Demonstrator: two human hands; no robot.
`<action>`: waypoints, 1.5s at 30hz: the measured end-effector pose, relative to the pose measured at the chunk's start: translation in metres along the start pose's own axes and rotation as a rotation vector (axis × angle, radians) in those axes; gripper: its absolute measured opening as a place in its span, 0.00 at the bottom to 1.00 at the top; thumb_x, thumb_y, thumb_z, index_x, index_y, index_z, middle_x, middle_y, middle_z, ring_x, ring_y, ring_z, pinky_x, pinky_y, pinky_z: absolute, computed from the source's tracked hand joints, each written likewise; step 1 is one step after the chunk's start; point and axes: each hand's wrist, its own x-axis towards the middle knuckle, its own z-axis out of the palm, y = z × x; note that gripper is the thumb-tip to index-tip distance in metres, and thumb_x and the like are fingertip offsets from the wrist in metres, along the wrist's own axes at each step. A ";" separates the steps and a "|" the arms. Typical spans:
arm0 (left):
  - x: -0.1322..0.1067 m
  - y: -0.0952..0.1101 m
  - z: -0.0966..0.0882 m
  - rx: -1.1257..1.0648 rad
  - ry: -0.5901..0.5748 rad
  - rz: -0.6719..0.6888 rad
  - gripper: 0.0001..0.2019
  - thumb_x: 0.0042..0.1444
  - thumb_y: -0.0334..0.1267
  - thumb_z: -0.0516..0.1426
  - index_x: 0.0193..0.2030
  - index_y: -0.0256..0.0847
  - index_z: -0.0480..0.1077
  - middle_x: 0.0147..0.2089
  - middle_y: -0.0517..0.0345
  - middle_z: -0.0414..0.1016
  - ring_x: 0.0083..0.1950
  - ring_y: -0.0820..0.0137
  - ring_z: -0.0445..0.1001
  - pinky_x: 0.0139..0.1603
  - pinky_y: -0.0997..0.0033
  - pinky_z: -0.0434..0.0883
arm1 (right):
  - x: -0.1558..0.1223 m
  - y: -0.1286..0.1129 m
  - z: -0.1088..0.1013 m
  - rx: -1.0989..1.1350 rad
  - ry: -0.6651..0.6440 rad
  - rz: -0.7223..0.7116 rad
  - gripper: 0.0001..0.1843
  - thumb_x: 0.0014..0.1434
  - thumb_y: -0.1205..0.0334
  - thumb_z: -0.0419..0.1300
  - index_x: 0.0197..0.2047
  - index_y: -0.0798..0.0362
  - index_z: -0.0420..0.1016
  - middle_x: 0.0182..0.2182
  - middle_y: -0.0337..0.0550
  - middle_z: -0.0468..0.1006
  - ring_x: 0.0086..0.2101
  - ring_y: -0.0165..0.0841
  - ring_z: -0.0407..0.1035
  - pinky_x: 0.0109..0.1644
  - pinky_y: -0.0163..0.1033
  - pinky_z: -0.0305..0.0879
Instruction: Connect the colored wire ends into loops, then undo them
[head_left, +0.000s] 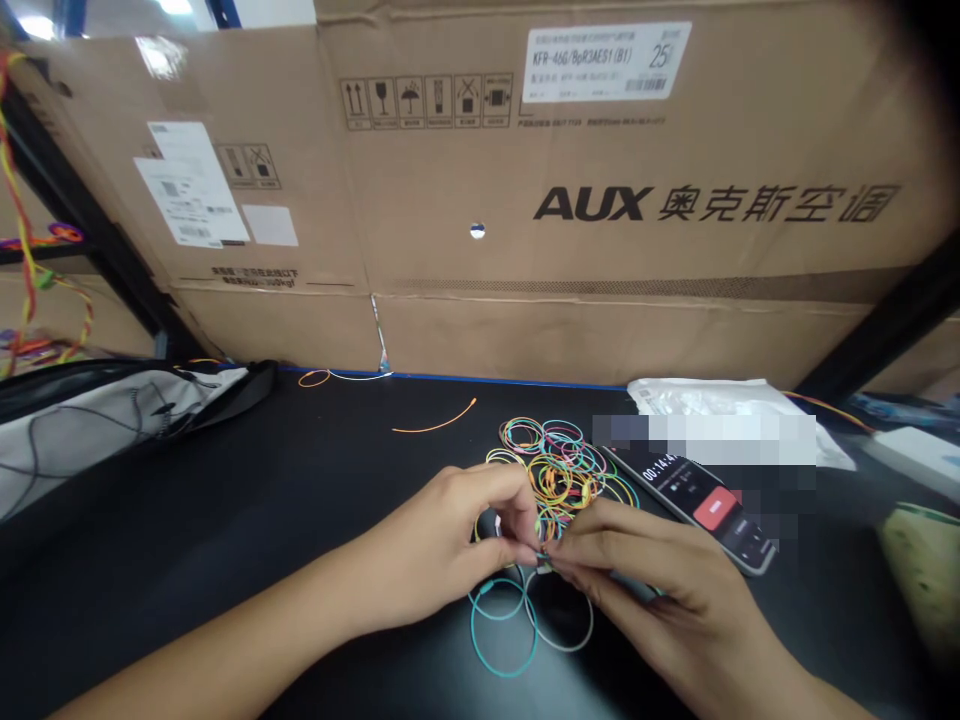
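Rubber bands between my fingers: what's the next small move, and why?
Probably draw your left hand and right hand slightly apart to separate the pinched rubber bands. They're bunched at your fingertips, and the teal loop and pale loop below seem linked to them, though that's hard to see. Keep it small: the heap of colored rubber bands lies just beyond your hands.

Just in front of the pile of coloured rubber bands (555,475), the left hand (442,540) and the right hand (645,570), with fingertips pinching together a few bands. Below the pile, loose teal rubber bands (504,675) on the black table (225,580); to the right of the pile, a smartphone (694,510) showing a timer.
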 end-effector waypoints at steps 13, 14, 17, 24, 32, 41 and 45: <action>0.000 -0.008 0.004 0.330 0.180 0.351 0.15 0.64 0.24 0.57 0.30 0.42 0.57 0.32 0.61 0.72 0.37 0.70 0.65 0.36 0.69 0.63 | -0.006 0.007 0.005 -0.028 0.049 0.194 0.07 0.68 0.66 0.63 0.36 0.47 0.80 0.27 0.37 0.81 0.27 0.33 0.76 0.33 0.36 0.70; 0.000 -0.009 0.002 0.354 0.194 0.351 0.14 0.64 0.25 0.58 0.31 0.42 0.59 0.34 0.61 0.74 0.38 0.70 0.67 0.38 0.69 0.64 | -0.005 0.007 0.004 -0.042 0.046 0.186 0.08 0.68 0.66 0.62 0.37 0.47 0.80 0.28 0.38 0.81 0.29 0.33 0.76 0.33 0.37 0.70; 0.004 -0.019 -0.012 0.525 0.253 0.283 0.09 0.65 0.30 0.60 0.35 0.42 0.65 0.39 0.60 0.77 0.42 0.68 0.72 0.46 0.65 0.68 | -0.002 0.008 -0.002 -0.088 0.054 0.112 0.08 0.67 0.70 0.61 0.39 0.47 0.79 0.33 0.40 0.82 0.33 0.35 0.77 0.38 0.39 0.71; 0.010 -0.067 -0.066 0.897 0.311 -0.058 0.11 0.60 0.27 0.61 0.48 0.41 0.68 0.45 0.54 0.79 0.46 0.62 0.75 0.46 0.63 0.69 | 0.006 0.030 -0.017 -0.294 0.032 0.139 0.07 0.69 0.67 0.59 0.41 0.50 0.78 0.38 0.45 0.78 0.32 0.34 0.73 0.30 0.40 0.68; 0.015 -0.079 -0.068 1.114 0.200 -0.135 0.17 0.54 0.16 0.52 0.45 0.39 0.68 0.35 0.53 0.76 0.38 0.59 0.75 0.40 0.64 0.65 | 0.006 0.025 -0.013 -0.300 -0.002 0.249 0.07 0.70 0.63 0.57 0.42 0.49 0.77 0.43 0.46 0.73 0.31 0.33 0.71 0.30 0.39 0.66; 0.015 -0.061 -0.057 1.183 0.238 0.025 0.13 0.57 0.20 0.50 0.45 0.39 0.64 0.36 0.56 0.74 0.34 0.65 0.72 0.37 0.65 0.62 | 0.006 0.025 -0.010 -0.217 0.050 0.300 0.09 0.70 0.58 0.59 0.42 0.49 0.79 0.34 0.42 0.75 0.29 0.33 0.69 0.32 0.41 0.66; 0.013 -0.033 -0.026 1.159 0.252 0.206 0.09 0.62 0.23 0.51 0.44 0.41 0.65 0.39 0.56 0.73 0.38 0.63 0.70 0.38 0.62 0.62 | 0.005 0.024 0.000 0.201 0.185 0.531 0.20 0.63 0.51 0.68 0.56 0.46 0.77 0.33 0.39 0.77 0.24 0.30 0.69 0.21 0.35 0.68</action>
